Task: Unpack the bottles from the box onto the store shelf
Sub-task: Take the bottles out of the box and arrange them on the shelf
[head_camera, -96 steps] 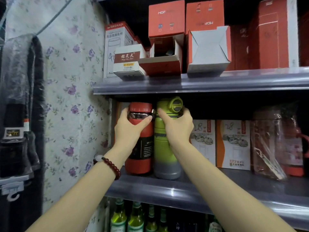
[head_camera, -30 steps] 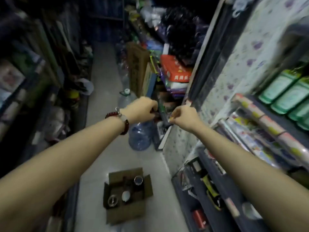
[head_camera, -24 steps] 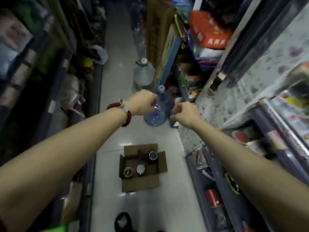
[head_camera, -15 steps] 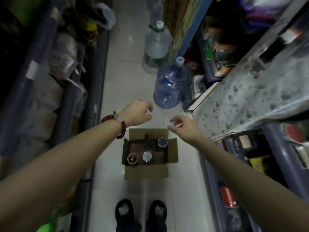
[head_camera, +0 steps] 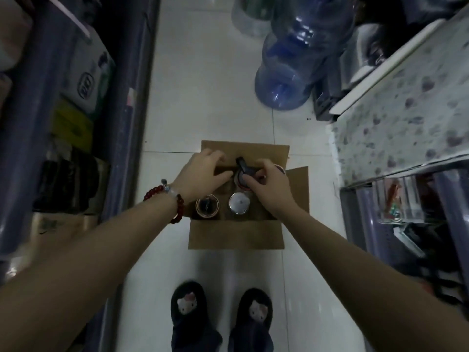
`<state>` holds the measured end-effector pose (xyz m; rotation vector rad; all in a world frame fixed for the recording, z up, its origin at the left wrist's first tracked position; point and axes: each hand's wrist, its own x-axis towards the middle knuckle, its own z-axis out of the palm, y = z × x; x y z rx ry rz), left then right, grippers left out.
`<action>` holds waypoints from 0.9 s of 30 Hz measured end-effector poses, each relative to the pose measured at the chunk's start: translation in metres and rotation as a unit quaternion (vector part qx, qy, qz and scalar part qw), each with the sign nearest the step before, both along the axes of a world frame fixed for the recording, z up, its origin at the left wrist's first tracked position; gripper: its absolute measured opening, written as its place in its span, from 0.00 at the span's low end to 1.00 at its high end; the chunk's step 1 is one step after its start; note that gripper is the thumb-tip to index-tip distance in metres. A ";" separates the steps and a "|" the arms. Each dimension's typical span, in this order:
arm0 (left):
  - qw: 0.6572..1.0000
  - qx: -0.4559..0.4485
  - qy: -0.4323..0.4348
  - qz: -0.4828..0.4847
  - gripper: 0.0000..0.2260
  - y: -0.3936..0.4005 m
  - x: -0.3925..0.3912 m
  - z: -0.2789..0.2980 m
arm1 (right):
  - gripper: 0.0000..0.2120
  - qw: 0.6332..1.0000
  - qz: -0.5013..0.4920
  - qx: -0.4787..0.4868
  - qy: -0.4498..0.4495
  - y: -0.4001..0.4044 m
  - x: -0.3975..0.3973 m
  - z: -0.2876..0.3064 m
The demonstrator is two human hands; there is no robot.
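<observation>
At the bottom centre of the frame stand two dark slippers (head_camera: 220,318) on the white tiled floor (head_camera: 210,97), toes pointing up-frame toward the cardboard box (head_camera: 236,235). The box sits open at mid-frame, its near flap folded flat toward the slippers and its far flap toward the top.

Inside, along the near row, stand two bottles seen from straight above: a dark-topped bottle (head_camera: 207,205) on the left and a silver-capped bottle (head_camera: 238,203) just beside it to the right. Both are upright, so each long axis runs vertically, toward the camera, and only the round tops show.

Behind them, in the far row, is the black-lidded bottle (head_camera: 244,174), also upright, its strap or spout tab pointing up-frame. The right hand (head_camera: 269,184) lies directly on it, fingers curled round the lid from the right side. The left hand (head_camera: 203,171) comes in from the left, its fingers (head_camera: 215,156) bent over the far part of the box just beside that bottle; whether they grip anything I cannot tell. A reddish rim just shows past the right hand, too hidden to name.

The right hand looks nearer to the lift, which should go straight up along the bottle's axis.

Farther up-frame stands a blue water jug (head_camera: 291,69); shelving runs down both edges.
</observation>
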<state>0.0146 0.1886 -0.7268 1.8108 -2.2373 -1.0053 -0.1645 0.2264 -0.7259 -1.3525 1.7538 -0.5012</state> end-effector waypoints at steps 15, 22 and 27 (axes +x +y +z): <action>0.974 0.050 0.139 0.171 0.33 0.077 0.011 -0.176 | 0.42 0.998 -0.050 -0.032 0.033 0.058 0.029 -0.191; 0.963 0.001 0.168 0.210 0.37 0.081 0.012 -0.198 | 0.43 0.995 -0.064 -0.081 -0.002 0.054 0.037 -0.213; 0.975 -0.003 0.125 0.186 0.39 0.081 0.012 -0.197 | 0.41 0.993 -0.057 -0.104 0.019 0.055 0.032 -0.210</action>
